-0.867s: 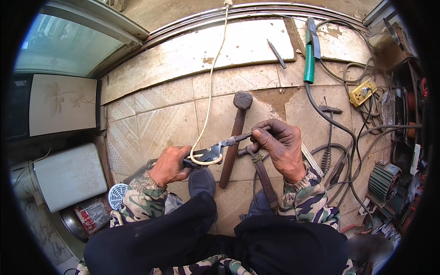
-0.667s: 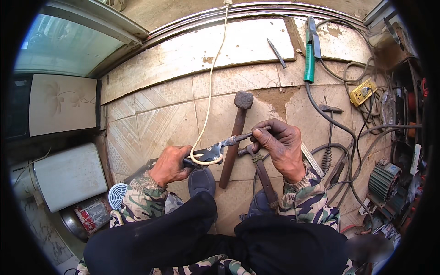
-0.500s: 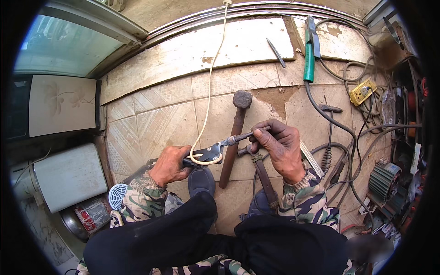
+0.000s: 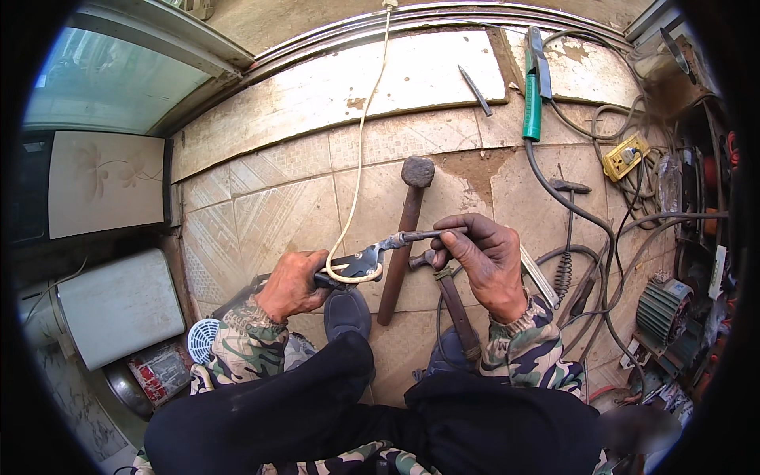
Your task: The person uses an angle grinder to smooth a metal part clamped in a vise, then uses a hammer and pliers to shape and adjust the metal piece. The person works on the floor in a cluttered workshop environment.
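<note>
My left hand (image 4: 291, 286) is closed round a black-handled tool (image 4: 345, 270) with a metal bracket at its front. A cream cord (image 4: 361, 162) comes down from the far edge and loops about the tool. From the bracket a thin dark metal rod (image 4: 423, 235) points right. My right hand (image 4: 484, 261) pinches the rod's far end between thumb and fingers. Below the rod, a sledgehammer (image 4: 404, 245) lies on the tiles, its head away from me. Close under my right hand is a smaller hammer (image 4: 452, 305), partly covered by the fingers.
White boards (image 4: 332, 99) lie along the far sill, bearing a pointed metal rod (image 4: 475, 90). A green-handled welding holder (image 4: 533, 99) and its cable lie right, near a chipping hammer (image 4: 570, 187), a yellow socket box (image 4: 625, 158) and a motor (image 4: 665, 310). A white box (image 4: 119, 309) stands left.
My right fingers have shifted slightly along the rod's end, and more of the rod shows. The left hand and tool have moved very slightly left.
</note>
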Tool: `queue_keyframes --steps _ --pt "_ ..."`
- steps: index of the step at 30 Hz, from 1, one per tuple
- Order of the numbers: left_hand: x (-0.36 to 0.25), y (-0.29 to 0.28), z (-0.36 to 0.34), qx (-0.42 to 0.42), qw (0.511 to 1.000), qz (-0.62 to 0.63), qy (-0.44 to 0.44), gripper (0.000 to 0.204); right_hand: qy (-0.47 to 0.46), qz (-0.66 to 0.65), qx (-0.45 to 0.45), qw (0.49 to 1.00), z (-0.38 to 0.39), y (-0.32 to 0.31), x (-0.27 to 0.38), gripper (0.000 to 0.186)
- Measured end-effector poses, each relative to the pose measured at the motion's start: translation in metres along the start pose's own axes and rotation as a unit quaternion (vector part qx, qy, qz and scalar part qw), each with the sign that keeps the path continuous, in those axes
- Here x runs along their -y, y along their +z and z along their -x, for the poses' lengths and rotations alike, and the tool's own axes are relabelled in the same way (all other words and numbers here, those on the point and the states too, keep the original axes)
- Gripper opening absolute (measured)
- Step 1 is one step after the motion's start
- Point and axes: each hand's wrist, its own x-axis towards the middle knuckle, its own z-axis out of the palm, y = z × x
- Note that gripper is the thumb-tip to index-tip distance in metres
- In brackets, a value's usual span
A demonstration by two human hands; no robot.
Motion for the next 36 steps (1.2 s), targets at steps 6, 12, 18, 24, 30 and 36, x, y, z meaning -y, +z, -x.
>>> queue_keyframes --steps 6,12,18,24,30,36 --pt "-0.0028 -0.0005 0.0 0.003 1.0 -0.002 -0.009 0.022 0.007 0.017 0.009 1.0 0.0004 0.0003 0.0042 0.021" --pt "-0.0026 -0.0002 0.0007 -0.002 1.0 0.009 0.002 0.023 0.001 0.01 0.016 1.0 0.0015 -0.001 0.0031 0.022" --pt "0.0016 0.0007 0.0026 0.002 1.0 0.005 -0.002 0.025 -0.013 -0.002 0.011 1.0 0.0028 -0.0022 0.0035 0.022" --pt "0.0012 0.0002 0.0024 0.008 1.0 0.01 -0.001 0.024 -0.006 0.009 0.009 1.0 0.0041 -0.0048 0.0061 0.022" --pt "0.0006 0.0009 0.0025 0.005 1.0 0.01 0.007 0.024 0.001 0.014 0.018 1.0 0.0016 -0.0048 0.0078 0.023" --pt "0.0033 0.0016 0.0035 0.011 1.0 0.01 0.003 0.023 0.0 0.034 0.024 0.999 -0.0009 -0.0044 0.0062 0.022"
